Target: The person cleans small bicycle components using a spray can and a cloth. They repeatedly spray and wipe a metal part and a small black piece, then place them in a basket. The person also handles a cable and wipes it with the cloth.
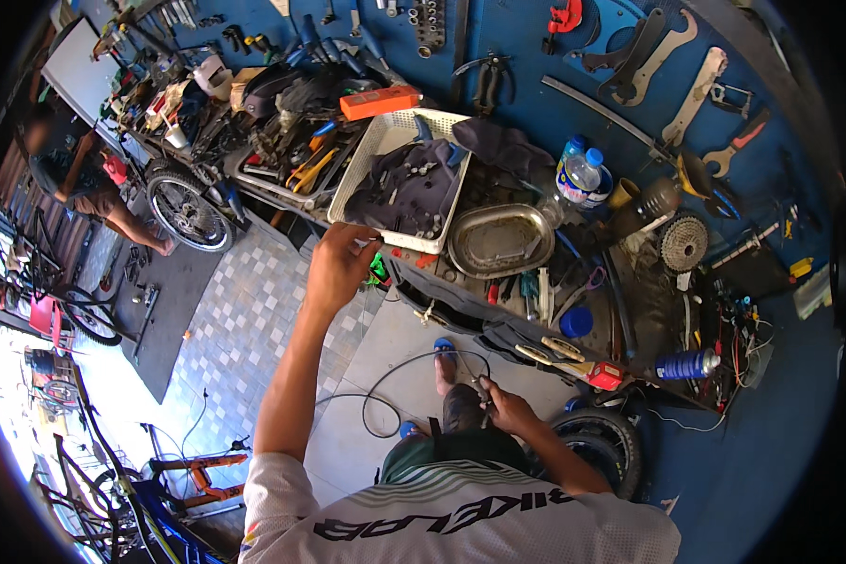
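My left hand (340, 261) is raised at the near left corner of a white plastic basket (385, 141). Its thumb and fingertips are pinched on a small dark piece, too small to name. Inside the basket lies a dark cloth (406, 183) with small metal parts scattered on it. Lower down, beside my knee, my right hand (509, 410) is closed on the end of a thin black hose (371, 393). The hose loops above the floor to the left; what fitting its end carries I cannot make out.
Right of the basket, an oval metal tray (501, 242) sits on the cluttered bench, near plastic bottles (583, 174) and a bike cassette (683, 242). Tools hang on the blue wall. Tyres (600, 442) stand by my right leg. Another person (75, 169) is at far left, near a bicycle wheel (190, 211).
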Available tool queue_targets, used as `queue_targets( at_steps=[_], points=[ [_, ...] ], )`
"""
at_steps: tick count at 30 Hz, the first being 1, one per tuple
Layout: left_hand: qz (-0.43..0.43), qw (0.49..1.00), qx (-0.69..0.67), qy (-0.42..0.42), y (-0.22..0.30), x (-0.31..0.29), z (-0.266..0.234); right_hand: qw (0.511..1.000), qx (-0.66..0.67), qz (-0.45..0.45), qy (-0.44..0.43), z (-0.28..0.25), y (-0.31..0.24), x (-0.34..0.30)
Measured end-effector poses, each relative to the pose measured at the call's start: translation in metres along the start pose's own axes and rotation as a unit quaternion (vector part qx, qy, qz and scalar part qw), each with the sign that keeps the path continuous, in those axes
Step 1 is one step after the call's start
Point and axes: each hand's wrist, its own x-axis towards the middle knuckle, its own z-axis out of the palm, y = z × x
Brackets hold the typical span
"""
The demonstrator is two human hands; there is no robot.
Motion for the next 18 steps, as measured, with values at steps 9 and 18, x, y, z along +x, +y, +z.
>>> queue_targets(
  at_steps=[9, 18],
  points=[
    [0.038, 0.992, 0.061, -0.106, -0.082, 0.153, 0.131, 0.997, 0.001, 0.058, -0.044, -0.045, 0.019, 0.058],
    [0.112, 0.937, 0.239, -0.229, -0.069, 0.194, 0.169, 0.994, 0.034, 0.081, -0.069, -0.071, 0.03, 0.084]
  ],
)
